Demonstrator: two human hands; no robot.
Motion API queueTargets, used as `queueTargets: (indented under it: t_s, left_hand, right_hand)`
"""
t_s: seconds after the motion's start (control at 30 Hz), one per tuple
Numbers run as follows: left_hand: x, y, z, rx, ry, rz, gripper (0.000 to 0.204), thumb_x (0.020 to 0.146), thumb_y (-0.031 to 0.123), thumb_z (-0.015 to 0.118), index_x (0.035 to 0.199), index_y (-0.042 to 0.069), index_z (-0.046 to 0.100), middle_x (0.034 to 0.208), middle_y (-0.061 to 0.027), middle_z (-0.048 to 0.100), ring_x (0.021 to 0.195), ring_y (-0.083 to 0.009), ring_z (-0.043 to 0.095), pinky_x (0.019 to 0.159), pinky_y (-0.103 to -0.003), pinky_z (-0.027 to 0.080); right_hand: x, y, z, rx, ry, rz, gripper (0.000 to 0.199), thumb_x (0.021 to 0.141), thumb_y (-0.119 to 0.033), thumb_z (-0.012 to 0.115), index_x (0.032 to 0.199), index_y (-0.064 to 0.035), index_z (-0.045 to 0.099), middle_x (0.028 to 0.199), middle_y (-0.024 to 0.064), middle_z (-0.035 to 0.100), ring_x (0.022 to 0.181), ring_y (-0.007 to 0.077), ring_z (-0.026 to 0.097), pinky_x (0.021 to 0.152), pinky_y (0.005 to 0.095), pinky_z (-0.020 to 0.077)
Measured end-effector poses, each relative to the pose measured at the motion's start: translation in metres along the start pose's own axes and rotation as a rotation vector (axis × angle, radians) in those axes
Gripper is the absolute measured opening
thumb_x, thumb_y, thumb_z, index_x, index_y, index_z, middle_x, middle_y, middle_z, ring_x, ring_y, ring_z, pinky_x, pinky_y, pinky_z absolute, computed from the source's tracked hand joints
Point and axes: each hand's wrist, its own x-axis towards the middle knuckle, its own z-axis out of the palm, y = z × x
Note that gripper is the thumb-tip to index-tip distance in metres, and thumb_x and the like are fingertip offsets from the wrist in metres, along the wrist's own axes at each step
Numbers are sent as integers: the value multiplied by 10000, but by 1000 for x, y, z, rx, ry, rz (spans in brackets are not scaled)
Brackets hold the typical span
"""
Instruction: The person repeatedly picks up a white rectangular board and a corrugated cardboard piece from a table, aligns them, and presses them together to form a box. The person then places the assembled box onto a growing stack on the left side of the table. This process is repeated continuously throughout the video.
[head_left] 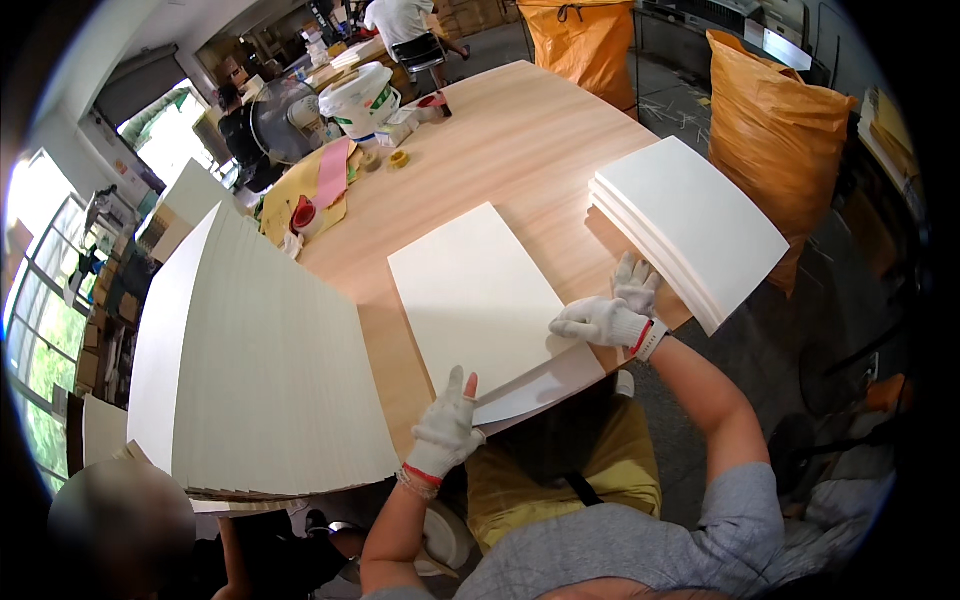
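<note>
A white rectangular board (480,280) lies on the wooden table in front of me, with a pale, slightly curled flap or sheet (540,388) along its near edge. At the near left corner, my left hand (446,428) in a white knit glove touches the edge, its fingers stretched out. My right hand (608,320), also gloved, rests at the near right corner with its fingers apart, some lying over the board. A stack of white boards (695,225) stands just beyond my right hand. To the left rises a tall stack of white sheets (270,370).
The wooden table (520,130) carries a white bucket (358,100), tape rolls (400,158) and pink paper (333,172) at its far left. Orange sacks (775,140) stand beyond the right side. One person (400,25) sits far back; another is close at lower left.
</note>
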Motion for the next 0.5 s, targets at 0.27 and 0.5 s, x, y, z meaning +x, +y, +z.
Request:
queueTargets:
  t_s: [0.27,0.5]
  left_hand:
    - [26,-37,16,-485,-1,-593,139,787,127,688,864,13,705,725,-73,662,670,-153,608,630,-303,480]
    - [44,-23,1,-322,-137,-736,272,784,334,718,834,67,712,646,-96,643,631,-208,613,597,-351,466]
  right_hand:
    - [0,-5,3,-145,6,145,370,830,-372,657,1035,-65,684,975,133,684,930,253,646,817,334,489]
    - [15,2,26,-243,145,323,304,750,-303,736,931,-60,712,850,151,684,822,288,663,730,367,510]
